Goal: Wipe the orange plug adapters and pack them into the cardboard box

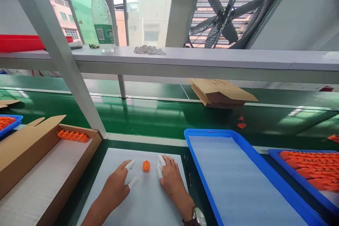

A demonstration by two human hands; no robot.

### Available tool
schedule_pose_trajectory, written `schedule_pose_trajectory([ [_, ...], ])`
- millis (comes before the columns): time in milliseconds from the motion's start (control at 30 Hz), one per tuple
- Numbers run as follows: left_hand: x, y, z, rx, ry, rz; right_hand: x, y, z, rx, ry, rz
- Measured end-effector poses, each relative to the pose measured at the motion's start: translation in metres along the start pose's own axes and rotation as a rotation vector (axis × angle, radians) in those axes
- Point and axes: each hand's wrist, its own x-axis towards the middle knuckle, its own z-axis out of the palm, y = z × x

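Note:
A small orange plastic piece stands on the white sheet, between my two hands and touching neither. My left hand is to its left, thumb and index finger spread apart in white finger covers, with nothing between them. To the right of the piece, my right hand rests low over the sheet, its fingers bent and close together. White covers wrap its thumb and index finger, which are pressed together; whether anything small is between them is hidden. A watch is on the right wrist.
On the left, an open cardboard box holds a row of orange pieces. A blue tray lies right, beside another tray of orange parts. Behind are a green conveyor, a brown carton and a shelf with a bottle.

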Motion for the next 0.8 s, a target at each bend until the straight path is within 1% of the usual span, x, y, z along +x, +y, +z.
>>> schedule_pose_trajectory([
  [100, 0.03, 0.018, 0.006, -0.022, -0.092, 0.041, -0.001, 0.002, 0.001, 0.018, 0.011, -0.007],
  [200, 0.049, 0.023, 0.011, -0.074, -0.196, 0.044, -0.002, 0.004, -0.001, 0.028, 0.024, -0.029],
  [267, 0.055, 0.023, 0.017, -0.104, -0.213, 0.059, -0.001, 0.005, -0.003, 0.051, 0.03, -0.046],
  [433, 0.054, 0.018, 0.031, -0.21, -0.104, 0.121, 0.001, 0.009, 0.0, 0.132, 0.095, -0.071],
  [533, 0.053, 0.014, 0.034, -0.248, -0.086, 0.119, 0.002, 0.013, 0.006, 0.178, 0.149, -0.104],
  [633, 0.055, 0.011, 0.038, -0.254, -0.065, 0.138, 0.002, 0.014, 0.011, 0.262, 0.237, -0.162],
  [700, 0.056, 0.009, 0.04, -0.247, -0.04, 0.166, 0.001, 0.012, 0.011, 0.36, 0.295, -0.214],
  [800, 0.056, 0.008, 0.044, -0.245, -0.009, 0.222, 0.002, 0.005, 0.009, 0.504, 0.326, -0.317],
])
